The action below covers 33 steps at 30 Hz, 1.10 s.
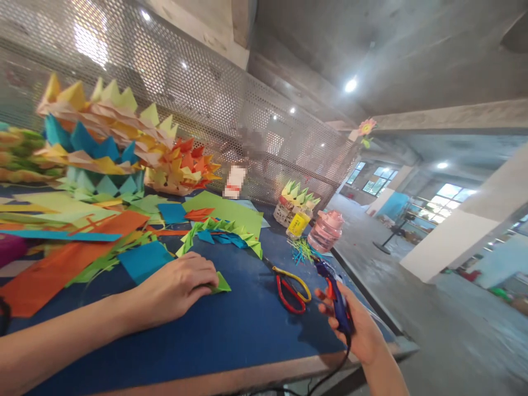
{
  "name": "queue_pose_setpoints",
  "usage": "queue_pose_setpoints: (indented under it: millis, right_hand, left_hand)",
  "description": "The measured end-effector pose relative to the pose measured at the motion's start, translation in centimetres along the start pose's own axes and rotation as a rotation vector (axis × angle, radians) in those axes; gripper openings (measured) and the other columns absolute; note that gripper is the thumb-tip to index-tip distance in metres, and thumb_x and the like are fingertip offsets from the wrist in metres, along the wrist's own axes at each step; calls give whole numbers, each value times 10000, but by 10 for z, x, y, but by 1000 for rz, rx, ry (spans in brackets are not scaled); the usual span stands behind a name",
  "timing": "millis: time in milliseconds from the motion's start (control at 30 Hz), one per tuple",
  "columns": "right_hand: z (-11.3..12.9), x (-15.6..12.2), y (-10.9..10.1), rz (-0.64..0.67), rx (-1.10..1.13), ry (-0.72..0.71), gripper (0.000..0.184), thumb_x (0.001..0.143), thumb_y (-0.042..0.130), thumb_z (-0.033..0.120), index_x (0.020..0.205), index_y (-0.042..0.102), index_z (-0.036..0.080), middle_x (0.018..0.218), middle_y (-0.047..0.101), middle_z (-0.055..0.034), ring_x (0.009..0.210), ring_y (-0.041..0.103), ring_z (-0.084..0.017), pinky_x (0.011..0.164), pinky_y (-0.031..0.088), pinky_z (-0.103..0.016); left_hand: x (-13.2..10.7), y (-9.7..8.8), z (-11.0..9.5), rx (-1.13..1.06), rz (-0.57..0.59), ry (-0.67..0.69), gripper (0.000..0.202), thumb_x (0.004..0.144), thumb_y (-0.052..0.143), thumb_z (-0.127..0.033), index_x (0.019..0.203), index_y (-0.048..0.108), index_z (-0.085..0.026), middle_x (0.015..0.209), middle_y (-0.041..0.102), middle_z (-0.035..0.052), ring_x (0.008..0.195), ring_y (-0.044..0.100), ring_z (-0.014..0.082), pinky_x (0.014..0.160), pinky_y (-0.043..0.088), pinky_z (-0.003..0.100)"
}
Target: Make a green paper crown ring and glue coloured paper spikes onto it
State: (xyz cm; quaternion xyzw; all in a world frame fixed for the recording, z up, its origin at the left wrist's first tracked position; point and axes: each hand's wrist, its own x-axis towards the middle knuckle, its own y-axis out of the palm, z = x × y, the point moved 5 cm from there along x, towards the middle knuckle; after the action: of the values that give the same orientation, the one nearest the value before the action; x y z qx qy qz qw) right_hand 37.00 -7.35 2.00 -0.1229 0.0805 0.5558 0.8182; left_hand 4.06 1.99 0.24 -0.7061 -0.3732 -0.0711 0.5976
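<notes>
My left hand [181, 283] rests low over the blue tabletop, its fingers closed on a small folded green paper piece [223, 282]. Only the tip of that piece sticks out past the fingers. In my right hand [358, 319] is a dark blue glue gun [340, 305] with an orange trigger, nozzle tilted up and away; its cord hangs off the table's front edge. Between the hands lie scissors [292, 290] with red and yellow handles. Beyond my left hand stands a curved strip of folded green paper points [223, 228], with blue folded pieces [220, 237] inside its curve.
Coloured paper sheets and strips [70, 258] cover the table's left side. Behind them stand layered folded-paper crowns [99, 137]. A pink bottle [325, 231], a yellow-labelled jar [297, 224] and a basket [284, 213] stand at the far right. A perforated metal screen [206, 104] runs along the back.
</notes>
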Motion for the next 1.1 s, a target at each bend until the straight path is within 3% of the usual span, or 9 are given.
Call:
queue_pose_setpoints:
  millis: [67, 133, 267, 400, 567, 900, 1100]
  right_hand:
    - [-4, 0, 11, 62, 98, 53, 332, 790, 600, 492, 772, 635, 162, 563, 575, 6, 379, 417, -42, 331, 277, -117]
    - [-2, -3, 22, 96, 102, -18, 304, 751, 671, 469, 794, 638, 170, 577, 587, 12, 399, 418, -46, 338, 286, -123]
    - [7, -18, 48, 164, -112, -184, 409, 740, 673, 557, 780, 646, 151, 544, 569, 16, 429, 455, -68, 380, 349, -164]
    - [7, -31, 77, 251, -365, -221, 504, 766, 592, 634, 703, 639, 136, 510, 530, 21, 429, 467, -68, 412, 361, -170]
    - [1, -34, 104, 288, -603, -312, 537, 808, 514, 644, 771, 655, 127, 554, 545, 14, 419, 486, -69, 419, 372, -176]
    - [-1, -37, 122, 193, -793, -510, 396, 859, 516, 563, 795, 676, 206, 535, 581, 1, 515, 581, -161, 480, 444, -231]
    - [5, -41, 131, 165, -933, -693, 339, 895, 495, 464, 922, 686, 186, 885, 697, -83, 853, 643, -249, 784, 492, -341]
  left_hand:
    - [0, -1, 0, 1, -9, 2, 169, 899, 485, -127, 814, 613, -196, 784, 644, 4, 758, 594, 167, 732, 395, 293]
    - [0, -1, 0, 5, -19, 5, 167, 897, 487, -125, 817, 615, -196, 781, 651, 5, 754, 598, 166, 735, 398, 295]
    - [0, -1, 0, 6, -36, -5, 160, 893, 488, -123, 799, 599, -191, 757, 650, 5, 725, 594, 168, 718, 409, 303]
    - [0, -2, -4, 1, -66, 20, 161, 893, 477, -113, 802, 589, -185, 756, 644, 10, 723, 589, 166, 723, 414, 308]
    - [-4, -3, -12, 65, -90, 75, 203, 904, 427, -93, 777, 558, -182, 730, 599, 14, 700, 559, 164, 687, 392, 295]
    - [-3, 0, -17, 114, -52, 98, 225, 931, 370, -97, 801, 534, -178, 754, 591, 29, 705, 542, 176, 662, 369, 306]
    - [-3, -2, -17, 117, -69, 106, 248, 919, 370, -86, 774, 551, -174, 728, 582, 29, 686, 537, 172, 647, 381, 311]
